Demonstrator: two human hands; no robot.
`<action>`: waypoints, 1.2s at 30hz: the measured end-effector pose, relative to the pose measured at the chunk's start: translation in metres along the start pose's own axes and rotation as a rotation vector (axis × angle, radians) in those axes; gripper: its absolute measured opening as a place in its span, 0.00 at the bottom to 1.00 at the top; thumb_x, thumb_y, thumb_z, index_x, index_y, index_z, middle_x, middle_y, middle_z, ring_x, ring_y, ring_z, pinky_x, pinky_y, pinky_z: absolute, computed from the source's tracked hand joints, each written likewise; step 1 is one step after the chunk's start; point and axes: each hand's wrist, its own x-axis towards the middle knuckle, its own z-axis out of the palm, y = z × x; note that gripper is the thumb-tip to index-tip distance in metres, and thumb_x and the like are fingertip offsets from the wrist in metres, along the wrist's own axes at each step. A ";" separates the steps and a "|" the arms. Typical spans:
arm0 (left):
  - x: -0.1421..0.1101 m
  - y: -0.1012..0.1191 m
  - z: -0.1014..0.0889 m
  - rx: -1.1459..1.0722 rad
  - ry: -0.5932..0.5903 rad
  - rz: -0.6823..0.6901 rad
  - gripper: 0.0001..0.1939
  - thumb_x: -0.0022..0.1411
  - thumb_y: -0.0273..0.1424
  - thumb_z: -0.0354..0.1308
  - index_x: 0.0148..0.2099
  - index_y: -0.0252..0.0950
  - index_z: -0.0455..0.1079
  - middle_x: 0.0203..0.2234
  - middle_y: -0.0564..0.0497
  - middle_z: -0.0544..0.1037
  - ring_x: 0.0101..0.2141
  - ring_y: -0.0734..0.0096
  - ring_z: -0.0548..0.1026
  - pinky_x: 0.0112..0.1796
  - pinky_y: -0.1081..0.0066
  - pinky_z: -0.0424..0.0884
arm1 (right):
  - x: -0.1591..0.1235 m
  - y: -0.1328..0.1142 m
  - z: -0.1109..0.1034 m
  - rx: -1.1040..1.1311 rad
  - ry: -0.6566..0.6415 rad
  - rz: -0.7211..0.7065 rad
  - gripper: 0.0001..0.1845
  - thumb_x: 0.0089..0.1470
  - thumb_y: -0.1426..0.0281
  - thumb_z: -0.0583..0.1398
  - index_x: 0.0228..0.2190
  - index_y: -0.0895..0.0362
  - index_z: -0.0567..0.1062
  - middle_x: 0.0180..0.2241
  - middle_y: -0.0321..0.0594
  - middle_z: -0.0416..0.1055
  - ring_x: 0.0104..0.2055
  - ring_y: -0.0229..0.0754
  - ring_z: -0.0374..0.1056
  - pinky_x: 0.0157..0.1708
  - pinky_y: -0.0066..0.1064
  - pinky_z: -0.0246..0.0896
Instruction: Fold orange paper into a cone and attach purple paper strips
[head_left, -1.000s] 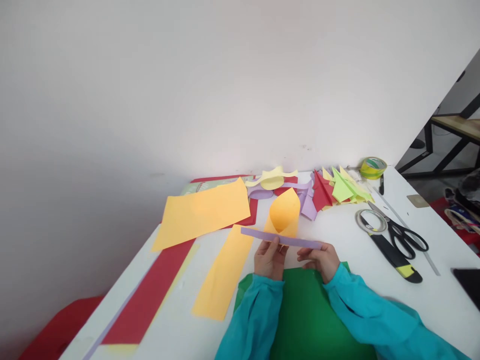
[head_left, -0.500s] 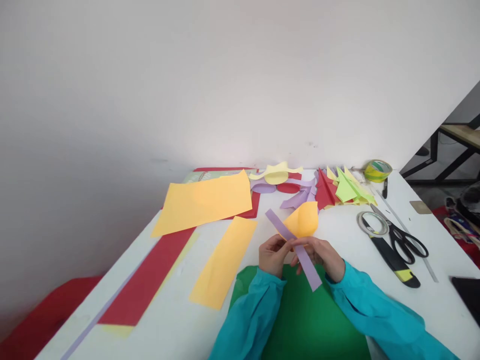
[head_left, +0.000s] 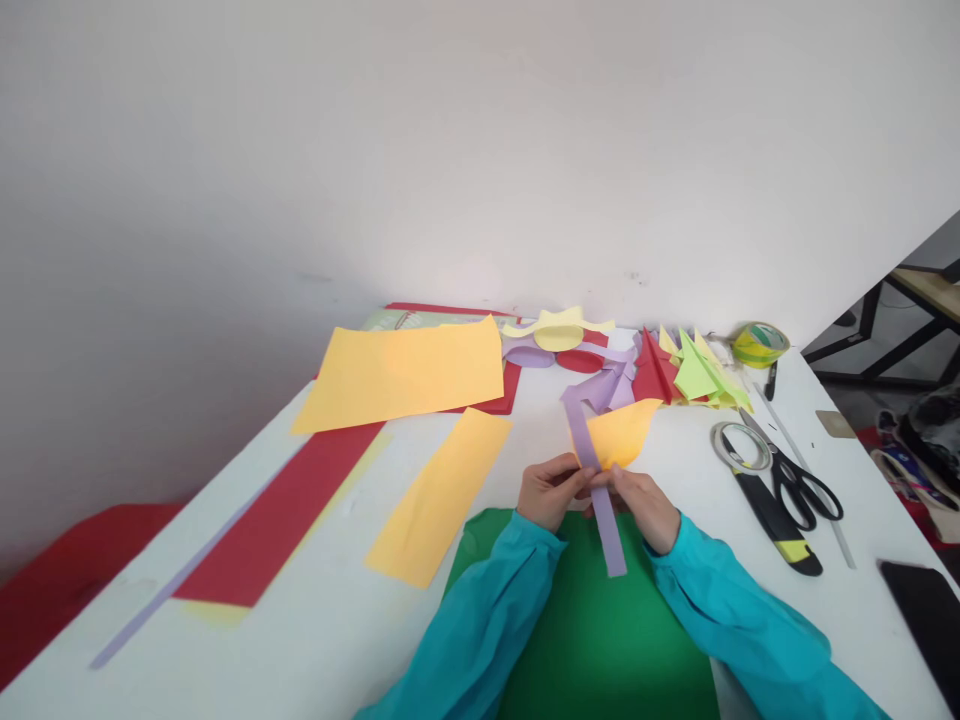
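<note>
My left hand [head_left: 550, 491] pinches a narrow purple paper strip [head_left: 606, 525] near its middle, thumb and fingers closed. From the other side my right hand [head_left: 642, 503] closes its fingers where the strip crosses an orange paper piece [head_left: 621, 436]. That orange piece is curved and stands up behind the strip, its lower edge hidden by my fingers. The strip slants upward past both hands and hangs down over a green sheet [head_left: 600, 640] below them. Just left lies a flat orange paper strip [head_left: 442, 500].
A large orange sheet [head_left: 409, 375] and red paper strip [head_left: 285, 510] lie left. Folded paper planes [head_left: 694, 370] and curled paper shapes [head_left: 559, 335] stand along the wall. Scissors [head_left: 802, 490], a cutter [head_left: 780, 525], a tape roll [head_left: 742, 447] and a black phone-like slab [head_left: 926, 615] lie right.
The purple strip has turned more upright, and the orange piece has tilted to the right with its tip pointing out. Both hands still hold them close together. The view has shifted slightly.
</note>
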 end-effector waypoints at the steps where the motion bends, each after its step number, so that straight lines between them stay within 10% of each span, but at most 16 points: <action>1: 0.001 -0.001 0.000 0.000 -0.005 0.001 0.09 0.40 0.32 0.67 0.26 0.32 0.77 0.20 0.50 0.78 0.23 0.71 0.72 0.23 0.73 0.69 | 0.000 0.000 -0.001 -0.002 -0.006 -0.007 0.37 0.44 0.40 0.49 0.32 0.60 0.77 0.32 0.47 0.75 0.29 0.45 0.70 0.31 0.38 0.63; 12: 0.017 0.002 0.006 0.016 -0.088 0.018 0.09 0.39 0.32 0.67 0.23 0.30 0.76 0.15 0.51 0.74 0.15 0.75 0.67 0.14 0.74 0.63 | 0.013 0.016 -0.006 0.248 -0.011 -0.054 0.35 0.44 0.42 0.52 0.32 0.61 0.78 0.28 0.48 0.76 0.34 0.48 0.72 0.36 0.40 0.65; 36: 0.014 -0.002 0.004 0.102 -0.140 0.298 0.06 0.49 0.31 0.62 0.31 0.37 0.78 0.29 0.47 0.80 0.33 0.62 0.76 0.37 0.63 0.71 | 0.023 0.022 -0.017 0.366 -0.023 0.155 0.41 0.42 0.39 0.47 0.32 0.62 0.77 0.27 0.52 0.76 0.37 0.52 0.72 0.37 0.43 0.65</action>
